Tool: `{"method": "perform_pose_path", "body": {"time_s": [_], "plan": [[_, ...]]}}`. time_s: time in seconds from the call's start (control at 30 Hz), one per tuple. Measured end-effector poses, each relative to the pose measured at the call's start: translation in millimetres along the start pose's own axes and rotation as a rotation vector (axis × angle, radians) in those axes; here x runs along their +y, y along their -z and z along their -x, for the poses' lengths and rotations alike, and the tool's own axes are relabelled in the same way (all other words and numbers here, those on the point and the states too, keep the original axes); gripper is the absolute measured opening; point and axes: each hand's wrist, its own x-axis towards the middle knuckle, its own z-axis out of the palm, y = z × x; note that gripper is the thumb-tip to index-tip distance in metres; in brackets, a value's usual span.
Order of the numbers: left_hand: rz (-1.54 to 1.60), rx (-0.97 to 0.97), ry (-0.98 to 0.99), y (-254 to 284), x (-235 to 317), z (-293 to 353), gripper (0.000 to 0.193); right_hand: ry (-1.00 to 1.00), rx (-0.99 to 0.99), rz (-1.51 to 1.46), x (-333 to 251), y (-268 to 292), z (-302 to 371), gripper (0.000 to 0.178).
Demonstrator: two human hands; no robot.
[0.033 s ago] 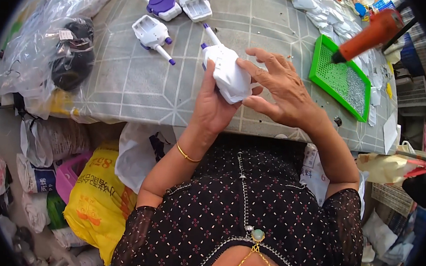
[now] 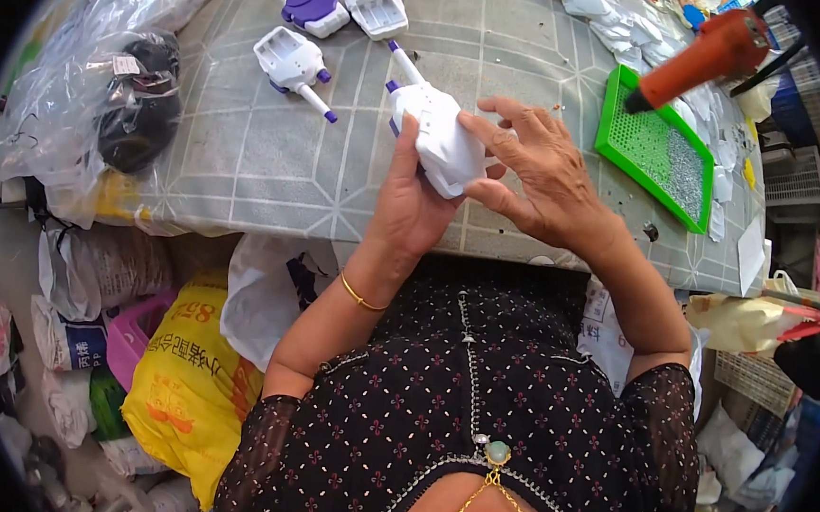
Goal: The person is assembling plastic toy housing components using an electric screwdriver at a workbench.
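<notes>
My left hand (image 2: 412, 199) is closed around a white toy walkie-talkie (image 2: 443, 142) with purple tips on its antenna and knob. It is held over the near part of the table, antenna pointing away from me and its smooth white side up. The thumb of that hand lies along the toy's left edge; the other fingers are hidden beneath. My right hand (image 2: 553, 176) grips the toy's right side, index fingertip on its upper face and thumb near its lower end. Three similar units lie beyond: a purple-faced one (image 2: 315, 10), one with an exposed compartment (image 2: 377, 11) and another nearer (image 2: 291, 59).
An orange power screwdriver (image 2: 704, 63) hangs over a green tray (image 2: 608, 141) of small metal screws at right. White plastic parts (image 2: 603, 13) are heaped at the far right. Clear plastic bags (image 2: 48, 126) and a dark wrapped bundle (image 2: 142, 104) occupy the table's left side.
The hanging screwdriver has swung slightly left. Both hands keep nearly the same grip on the walkie-talkie, with only a tiny shift.
</notes>
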Motion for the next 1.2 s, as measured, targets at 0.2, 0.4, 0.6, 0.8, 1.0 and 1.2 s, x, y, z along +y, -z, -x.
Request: {"method": "perform_pose_path", "body": {"time_s": [0.2,0.4,0.6,0.8,1.0,1.2], "plan": [[-0.262,-0.079,-0.126,-5,-22,10,0.051,-0.310,0.083,-0.348,-17,-5,5,0.052],[-0.145,-0.139,-0.036,-6,-13,14,0.053,-0.101,0.284,-0.363,-12,-3,12,0.058],[-0.021,-0.143,0.044,-2,-5,19,0.061,0.105,0.092,-0.317,-4,-5,23,0.062],[-0.106,-0.100,0.008,-4,-5,20,0.063,0.079,0.194,-0.333,-1,-11,28,0.070],[-0.020,-0.218,0.156,2,-5,22,0.066,0.233,0.192,-0.436,-3,-11,30,0.080],[0.008,-0.243,0.212,-2,-7,27,0.069,0.285,0.173,-0.249,-5,-7,34,0.065]]}}
